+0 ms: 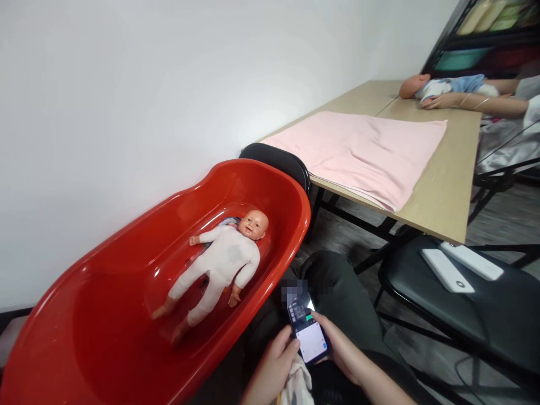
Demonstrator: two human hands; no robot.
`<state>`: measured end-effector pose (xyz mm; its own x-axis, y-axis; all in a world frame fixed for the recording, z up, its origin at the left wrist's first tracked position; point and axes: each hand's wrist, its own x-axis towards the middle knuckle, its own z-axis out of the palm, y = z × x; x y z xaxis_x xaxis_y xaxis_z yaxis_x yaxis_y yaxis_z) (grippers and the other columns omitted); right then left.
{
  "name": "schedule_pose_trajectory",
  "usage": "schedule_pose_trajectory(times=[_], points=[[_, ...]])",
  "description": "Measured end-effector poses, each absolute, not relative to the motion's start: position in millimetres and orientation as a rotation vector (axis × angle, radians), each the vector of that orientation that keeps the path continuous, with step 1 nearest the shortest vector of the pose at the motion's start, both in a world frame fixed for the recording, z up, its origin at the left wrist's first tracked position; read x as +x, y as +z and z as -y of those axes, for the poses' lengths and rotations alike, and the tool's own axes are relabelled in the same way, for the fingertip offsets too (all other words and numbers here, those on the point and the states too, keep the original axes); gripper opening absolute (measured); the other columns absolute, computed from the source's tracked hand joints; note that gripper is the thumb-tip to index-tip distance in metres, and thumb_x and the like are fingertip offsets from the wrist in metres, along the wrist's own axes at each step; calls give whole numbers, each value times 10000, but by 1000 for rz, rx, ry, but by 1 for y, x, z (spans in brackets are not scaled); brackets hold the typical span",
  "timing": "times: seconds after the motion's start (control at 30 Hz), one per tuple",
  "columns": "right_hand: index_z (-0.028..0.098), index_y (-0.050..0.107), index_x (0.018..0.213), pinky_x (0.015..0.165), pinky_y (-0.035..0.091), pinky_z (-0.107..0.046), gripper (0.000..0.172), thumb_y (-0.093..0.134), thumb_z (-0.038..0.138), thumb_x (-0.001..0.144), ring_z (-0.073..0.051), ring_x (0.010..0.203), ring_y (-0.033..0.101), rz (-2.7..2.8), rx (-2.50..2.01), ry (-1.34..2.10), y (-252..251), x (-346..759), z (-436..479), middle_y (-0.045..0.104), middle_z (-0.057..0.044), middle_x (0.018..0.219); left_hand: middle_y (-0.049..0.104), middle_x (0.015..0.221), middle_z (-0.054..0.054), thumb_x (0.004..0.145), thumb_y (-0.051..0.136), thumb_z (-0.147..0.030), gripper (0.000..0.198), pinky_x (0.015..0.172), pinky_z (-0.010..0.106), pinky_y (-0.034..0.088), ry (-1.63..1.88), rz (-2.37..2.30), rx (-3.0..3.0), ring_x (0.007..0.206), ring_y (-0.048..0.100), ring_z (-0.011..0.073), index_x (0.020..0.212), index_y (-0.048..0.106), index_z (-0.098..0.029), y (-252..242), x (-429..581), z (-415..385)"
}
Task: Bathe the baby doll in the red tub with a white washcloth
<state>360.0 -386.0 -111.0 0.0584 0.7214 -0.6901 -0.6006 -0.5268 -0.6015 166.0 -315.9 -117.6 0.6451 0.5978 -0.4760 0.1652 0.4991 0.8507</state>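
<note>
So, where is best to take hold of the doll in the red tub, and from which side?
Take the doll around the torso, just below the arms, coming from above. It lies face up in the red bathtub with its arms lying away from the body, so the torso is free on both sides.

Left hand: the left hand (272, 368), curled against a white cloth (297, 387), just beside the phone
Right hand: the right hand (341, 350), wrapped around a smartphone (311, 337) with a lit screen
Tub: a red baby bathtub (236, 167), tilted against the wall, with a baby doll (223, 264) in a pale pink sleepsuit lying face-up inside
Tabletop: a pink towel (358, 157) spread flat on the tabletop (442, 185)
Chair: a black folding chair (464, 320) carrying two white flat objects (447, 270)
Far end: a co-worker's hand (439, 101) resting beside a second doll (451, 87)
</note>
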Motion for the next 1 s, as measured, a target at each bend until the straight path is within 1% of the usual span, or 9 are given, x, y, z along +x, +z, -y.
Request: schedule_pose_trajectory(times=[0.1,0.17,0.43,0.5,0.63,0.7,0.8,0.9,1.0], points=[[165,874,1196,985,588,-359,868,891,909,750,-278,1105,782,220,-1344,1514,-105,364,381,881,-107,1187,802,1518,155,922,830,-767,802,1302,513,512,294,-870,1036,1446,706,387,1479,778,-192,-113,167,316],[174,887,1223,1024,579,-362,853,923,882,749,-297,1181,769,271,-1353,1436,-102,366,378,875,-108,1263,822,1480,141,927,831,-751,755,1276,496,530,272,-869,1058,1413,721,373,1443,795,-201,-110,169,316],[160,905,1101,796,556,-331,851,934,913,706,-239,886,740,216,-1443,1389,-110,363,376,878,-104,1076,864,1360,109,1023,778,-597,578,1138,417,585,254,-808,1077,1280,779,324,1443,803,-201,-109,170,318],[161,902,1094,806,561,-330,838,930,910,718,-230,881,735,216,-1443,1398,-112,364,376,879,-103,1093,862,1369,118,1005,798,-631,615,1141,430,584,256,-813,1061,1292,778,336,1442,807,-198,-111,170,318],[176,874,1199,959,604,-345,763,945,809,778,-265,1086,782,193,-1281,1498,-114,369,381,877,-104,1213,824,1478,145,863,892,-789,861,1259,470,527,306,-850,947,1433,723,381,1482,796,-198,-117,171,318],[205,803,1388,971,645,-407,770,936,717,829,-296,1126,805,181,-1175,1672,-115,373,388,869,-112,1253,814,1500,149,807,914,-835,954,1295,486,503,333,-870,896,1457,709,390,1505,785,-198,-119,170,318],[254,577,1659,835,710,-490,918,917,564,865,-357,1132,826,223,-1056,1863,-117,379,398,850,-135,1276,808,1517,152,815,913,-831,994,1294,505,505,328,-917,865,1429,728,386,1567,741,-204,-121,168,318],[270,436,1725,788,727,-467,1024,922,438,839,-345,1116,831,230,-1033,1834,-119,380,403,835,-128,1281,767,1587,174,830,918,-792,1003,1279,499,514,336,-943,877,1440,726,388,1603,707,-189,-120,170,318],[283,372,1747,856,728,-470,1054,897,391,840,-324,1136,830,236,-1008,1810,-119,378,403,812,-138,1367,826,1476,182,854,918,-670,895,1201,473,556,337,-927,901,1369,767,384,1560,722,-156,-118,174,317]])
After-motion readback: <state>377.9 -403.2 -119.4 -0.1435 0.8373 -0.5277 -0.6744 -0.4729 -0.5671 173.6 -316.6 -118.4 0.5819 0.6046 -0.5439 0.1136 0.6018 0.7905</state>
